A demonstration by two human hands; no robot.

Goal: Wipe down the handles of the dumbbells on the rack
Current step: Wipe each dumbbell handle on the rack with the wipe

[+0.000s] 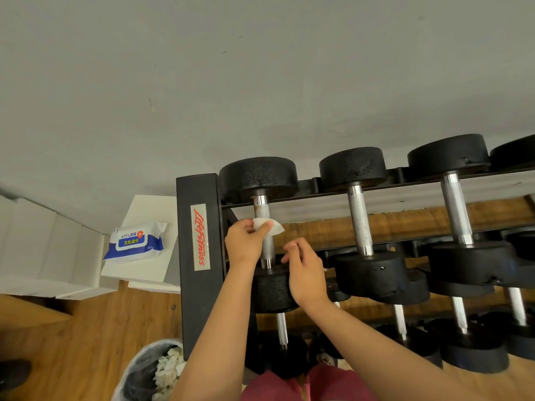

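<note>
Under wipe (277, 228) in left hand (244, 241), handle (261, 211) partly hidden

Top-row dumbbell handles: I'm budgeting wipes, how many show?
3: left knurled chrome handle with the white wipe, middle handle, right handle. A fourth black dumbbell at the right edge shows no handle.

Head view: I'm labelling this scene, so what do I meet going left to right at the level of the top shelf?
Pack of wipes → rack post with red lettering → left hand holding a wipe on the first dumbbell → right hand → second dumbbell → third dumbbell.
</note>
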